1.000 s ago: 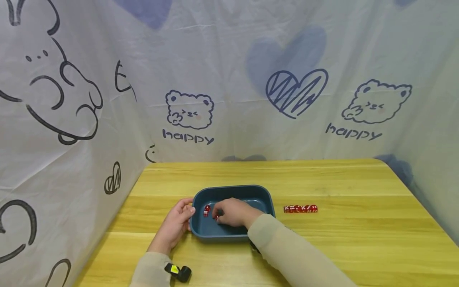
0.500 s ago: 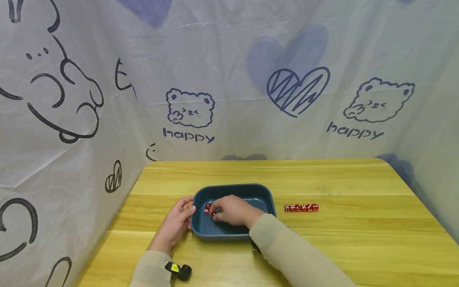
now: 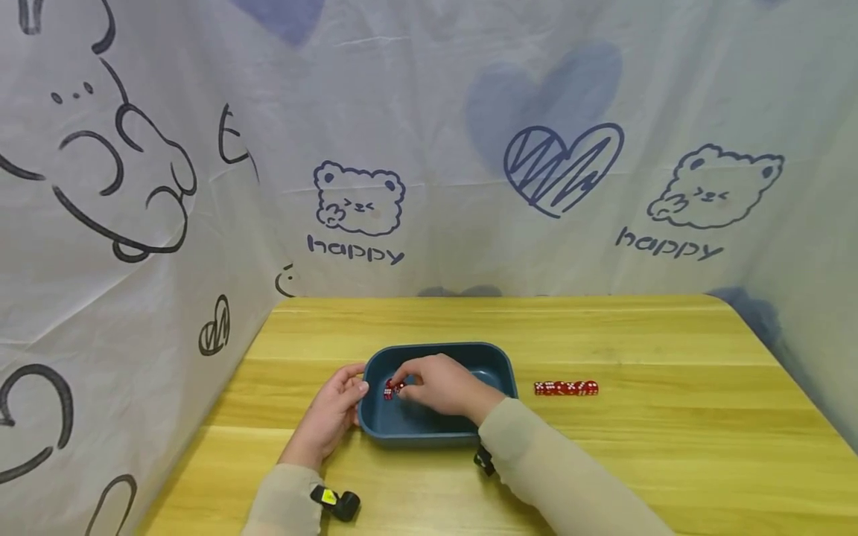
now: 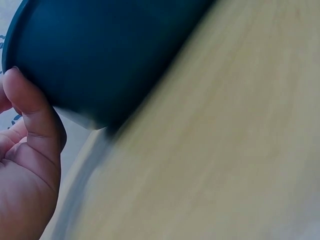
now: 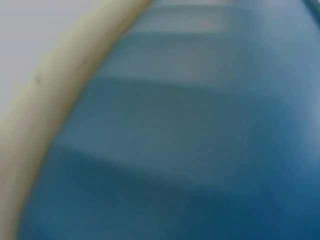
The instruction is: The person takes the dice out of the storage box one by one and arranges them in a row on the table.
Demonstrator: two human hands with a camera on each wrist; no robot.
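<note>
A dark blue rectangular tray (image 3: 436,441) with raised walls sits on the table. My left hand (image 3: 331,409) grips its left end, thumb at the rim and fingers along the outer wall; the left wrist view shows the thumb (image 4: 30,100) against the wall. Inside the tray, at its left part, red dice with white dots (image 3: 388,391) stand close together. My right hand (image 3: 439,383) reaches in over the right side, its thumb and index finger around a red die (image 3: 401,387) right beside them. The fingers partly cover the dice. In the right wrist view only blurred blue tray surface (image 5: 165,125) shows.
To the right of the tray, a straight row of several red dice (image 3: 566,388) lies on the yellow wooden table (image 3: 670,447). A printed white cloth (image 3: 456,223) hangs behind the table and along its sides.
My right hand has moved the die a little left and away from me inside the tray, up to the other dice. The left hand keeps its place on the tray's end.
</note>
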